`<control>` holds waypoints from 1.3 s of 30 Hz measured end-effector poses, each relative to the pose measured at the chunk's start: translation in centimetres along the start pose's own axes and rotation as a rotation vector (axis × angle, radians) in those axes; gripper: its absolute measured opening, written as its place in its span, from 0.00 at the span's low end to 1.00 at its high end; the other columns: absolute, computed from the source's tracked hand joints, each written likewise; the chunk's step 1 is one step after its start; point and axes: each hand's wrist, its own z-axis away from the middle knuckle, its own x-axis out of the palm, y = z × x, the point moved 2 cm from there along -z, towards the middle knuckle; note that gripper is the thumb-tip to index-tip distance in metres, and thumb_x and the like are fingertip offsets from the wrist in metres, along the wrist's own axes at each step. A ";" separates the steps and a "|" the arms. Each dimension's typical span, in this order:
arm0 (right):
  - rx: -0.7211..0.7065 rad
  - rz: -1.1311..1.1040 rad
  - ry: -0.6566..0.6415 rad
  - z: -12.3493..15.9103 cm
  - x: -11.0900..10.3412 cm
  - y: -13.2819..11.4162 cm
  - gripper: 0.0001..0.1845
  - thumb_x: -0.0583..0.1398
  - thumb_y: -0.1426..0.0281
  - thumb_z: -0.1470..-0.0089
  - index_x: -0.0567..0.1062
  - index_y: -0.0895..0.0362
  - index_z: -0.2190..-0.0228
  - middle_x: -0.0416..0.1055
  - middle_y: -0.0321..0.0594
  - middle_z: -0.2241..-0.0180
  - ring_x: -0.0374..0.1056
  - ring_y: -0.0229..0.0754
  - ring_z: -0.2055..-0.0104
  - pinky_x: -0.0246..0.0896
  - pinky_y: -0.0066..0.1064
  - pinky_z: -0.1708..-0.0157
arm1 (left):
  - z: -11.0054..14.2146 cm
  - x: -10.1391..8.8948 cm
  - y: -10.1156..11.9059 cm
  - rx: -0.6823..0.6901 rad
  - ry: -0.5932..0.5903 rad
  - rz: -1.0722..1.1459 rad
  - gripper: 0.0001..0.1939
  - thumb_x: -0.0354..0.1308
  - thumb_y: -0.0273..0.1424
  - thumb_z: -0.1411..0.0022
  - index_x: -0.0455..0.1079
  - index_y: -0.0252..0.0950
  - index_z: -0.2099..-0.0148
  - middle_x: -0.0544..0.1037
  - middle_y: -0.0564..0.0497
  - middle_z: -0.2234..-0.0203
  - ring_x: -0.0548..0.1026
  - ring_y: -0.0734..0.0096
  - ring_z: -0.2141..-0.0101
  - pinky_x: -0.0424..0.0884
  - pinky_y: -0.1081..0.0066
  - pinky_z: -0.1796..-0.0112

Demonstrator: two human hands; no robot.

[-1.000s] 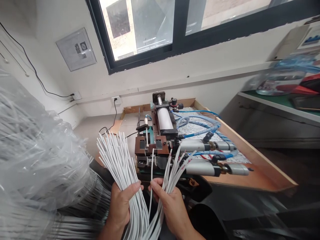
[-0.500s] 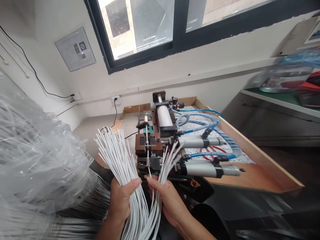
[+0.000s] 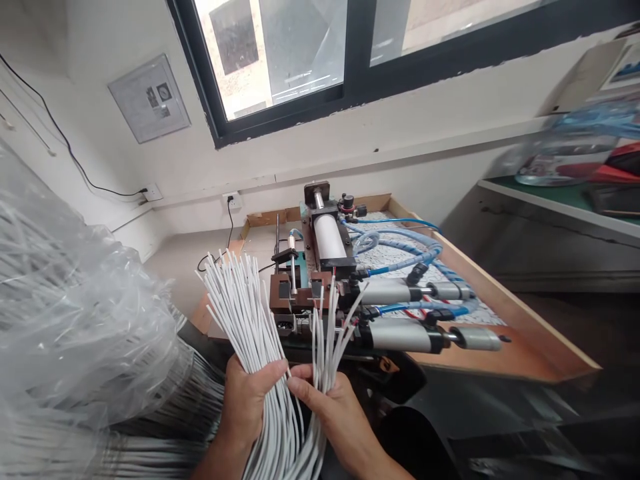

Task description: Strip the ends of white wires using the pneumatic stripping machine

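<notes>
White wires (image 3: 244,313) rise before the machine (image 3: 336,264), a thick bundle (image 3: 253,340) clasped in the left hand (image 3: 244,397), a thinner bundle (image 3: 326,363) in the right hand (image 3: 343,412), and strands could stray across because both run together below.

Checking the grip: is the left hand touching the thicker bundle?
Touching: the head view shows the left hand gripping the thicker bundle, thumb across it.
</notes>
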 end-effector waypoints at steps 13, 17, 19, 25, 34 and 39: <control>0.142 -0.407 0.249 -1.9 0.5 0.7 0.10 0.66 0.68 0.68 0.71 0.61 0.84 0.63 0.32 0.85 0.55 0.32 0.82 0.49 0.26 0.80 | -0.9 -0.6 0.6 0.024 0.048 0.066 0.07 0.63 0.22 0.62 0.72 0.30 0.74 0.76 0.52 0.81 0.72 0.71 0.78 0.70 0.71 0.73; 0.184 -0.457 0.223 -2.1 0.8 0.6 0.10 0.66 0.69 0.69 0.72 0.61 0.83 0.64 0.32 0.85 0.56 0.32 0.82 0.49 0.25 0.80 | -1.0 -0.5 0.7 0.045 0.034 0.073 0.09 0.63 0.22 0.63 0.72 0.31 0.73 0.76 0.53 0.81 0.72 0.71 0.77 0.70 0.70 0.73; 0.172 -0.441 0.165 -2.0 0.9 0.4 0.09 0.65 0.68 0.67 0.73 0.61 0.82 0.62 0.31 0.86 0.54 0.31 0.83 0.47 0.25 0.81 | -0.9 -0.5 0.5 0.043 0.027 0.055 0.09 0.63 0.22 0.63 0.72 0.31 0.73 0.76 0.53 0.81 0.72 0.71 0.78 0.69 0.71 0.73; 0.113 -0.281 0.015 -1.2 0.7 0.3 0.12 0.64 0.64 0.63 0.75 0.61 0.76 0.60 0.30 0.85 0.52 0.32 0.81 0.47 0.26 0.78 | 0.1 -0.3 -1.0 0.033 -0.069 -0.033 0.08 0.62 0.22 0.62 0.72 0.31 0.73 0.76 0.52 0.81 0.71 0.69 0.78 0.68 0.70 0.74; -0.018 -0.127 0.098 -0.4 0.1 0.3 0.12 0.61 0.62 0.59 0.73 0.59 0.80 0.66 0.35 0.82 0.55 0.34 0.80 0.49 0.27 0.77 | 1.0 -0.8 -2.0 -0.039 -0.032 0.021 0.08 0.63 0.24 0.60 0.71 0.31 0.72 0.76 0.51 0.79 0.73 0.69 0.76 0.70 0.69 0.71; -0.017 -0.138 0.135 -1.2 -0.2 0.5 0.13 0.60 0.63 0.58 0.71 0.60 0.84 0.63 0.33 0.84 0.53 0.34 0.81 0.48 0.27 0.78 | 0.4 -1.0 -1.7 -0.025 0.038 0.015 0.12 0.64 0.24 0.62 0.71 0.31 0.69 0.74 0.53 0.80 0.71 0.71 0.78 0.70 0.70 0.74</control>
